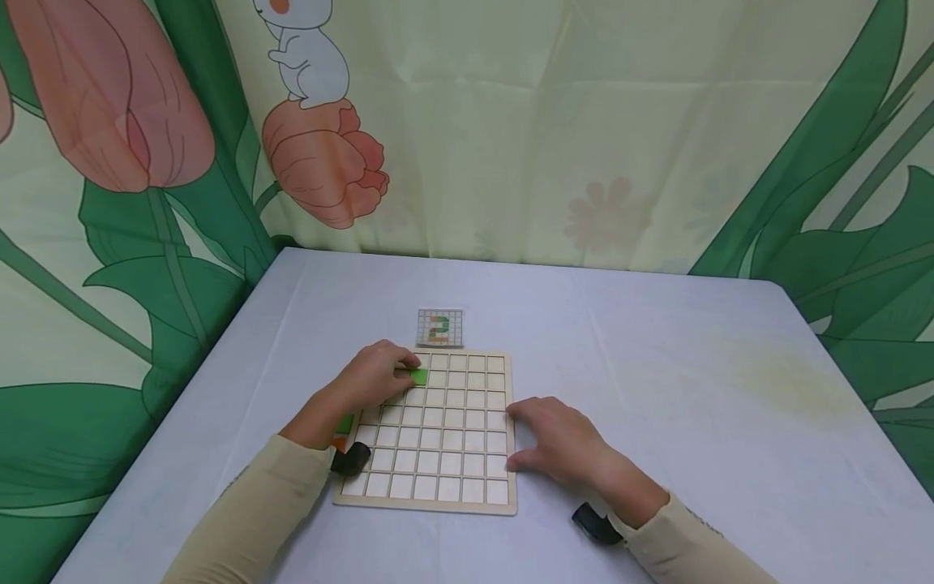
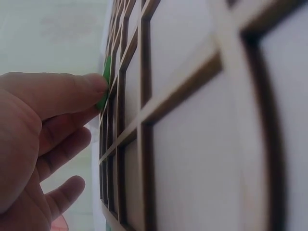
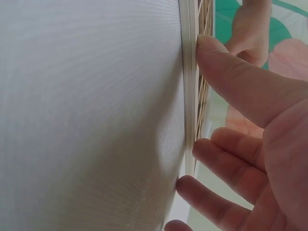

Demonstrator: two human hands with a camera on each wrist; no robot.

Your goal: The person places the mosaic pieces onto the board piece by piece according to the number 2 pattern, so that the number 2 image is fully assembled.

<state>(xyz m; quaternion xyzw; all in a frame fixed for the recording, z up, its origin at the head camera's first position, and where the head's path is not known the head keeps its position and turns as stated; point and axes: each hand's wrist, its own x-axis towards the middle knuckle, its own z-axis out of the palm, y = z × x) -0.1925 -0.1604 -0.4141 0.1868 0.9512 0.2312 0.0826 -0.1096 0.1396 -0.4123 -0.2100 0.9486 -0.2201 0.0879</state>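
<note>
grid card (image 1: 439,328) | green-and-orange numeral (image 1: 439,326) | likely a 2, small in view

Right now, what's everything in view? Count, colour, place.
Table: 1, white cover, centre
Backdrop: 1, cream with tulip print, behind the table
Grid board: 1, pale wood, on the table
Pattern card: 1, pale, green and orange, beyond board
Held tile: 1, green, board's far left
Loose green piece: 1 visible, green, left of board, part-hidden
Loose orange piece: 1 visible, orange, beside it
Wrist cameras: 2, black, one per wrist
Sleeves: 2, beige, on the forearms
Left hand: 1, bare, pinching held tile
Right hand: 1, bare, touching board's right edge
</note>
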